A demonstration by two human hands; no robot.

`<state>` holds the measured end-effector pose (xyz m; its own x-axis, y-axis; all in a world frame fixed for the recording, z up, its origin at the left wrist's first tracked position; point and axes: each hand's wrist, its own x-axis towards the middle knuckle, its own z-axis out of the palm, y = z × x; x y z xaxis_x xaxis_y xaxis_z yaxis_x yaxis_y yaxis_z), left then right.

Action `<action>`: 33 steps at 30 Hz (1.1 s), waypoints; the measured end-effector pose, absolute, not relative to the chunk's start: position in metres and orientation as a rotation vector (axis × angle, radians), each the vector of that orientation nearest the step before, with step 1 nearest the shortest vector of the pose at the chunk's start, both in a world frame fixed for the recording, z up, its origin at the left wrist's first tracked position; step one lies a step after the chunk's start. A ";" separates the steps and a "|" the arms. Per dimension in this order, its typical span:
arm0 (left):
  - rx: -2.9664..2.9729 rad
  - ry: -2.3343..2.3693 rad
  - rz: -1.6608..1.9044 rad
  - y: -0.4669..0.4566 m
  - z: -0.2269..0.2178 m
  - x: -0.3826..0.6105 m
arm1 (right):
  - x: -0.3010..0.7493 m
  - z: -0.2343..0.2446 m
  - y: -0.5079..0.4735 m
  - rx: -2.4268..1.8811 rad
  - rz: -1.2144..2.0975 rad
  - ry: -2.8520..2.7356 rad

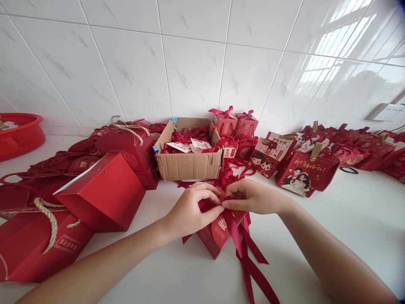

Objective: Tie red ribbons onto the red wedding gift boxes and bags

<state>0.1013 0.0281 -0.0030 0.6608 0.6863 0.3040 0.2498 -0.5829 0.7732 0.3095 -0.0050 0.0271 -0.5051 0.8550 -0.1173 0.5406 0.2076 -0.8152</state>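
Ribbon (248, 253) in dark red is pinched tight between the fingers of both hands. The left hand (190, 211) and the right hand (253, 197) meet thumb to thumb on top of the small red gift box (215, 237), which stands on the white counter (348, 219) directly under them, equally near each. Its loose tails trail off the box toward the person, slightly rightward; just behind, an open cardboard box (190, 166) holds red ribbon pieces (182, 137) and white tags (198, 145).
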 end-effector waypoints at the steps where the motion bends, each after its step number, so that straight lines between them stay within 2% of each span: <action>1: 2.157 0.719 0.775 0.028 -0.003 0.101 | 0.309 0.027 -0.005 -1.284 1.220 -2.110; 10: 2.141 0.725 0.750 0.026 -0.006 0.102 | 0.309 0.026 0.000 -1.238 1.407 -1.956; 33: 2.141 0.704 0.779 0.027 -0.005 0.102 | 0.315 0.023 0.006 -1.163 1.417 -1.987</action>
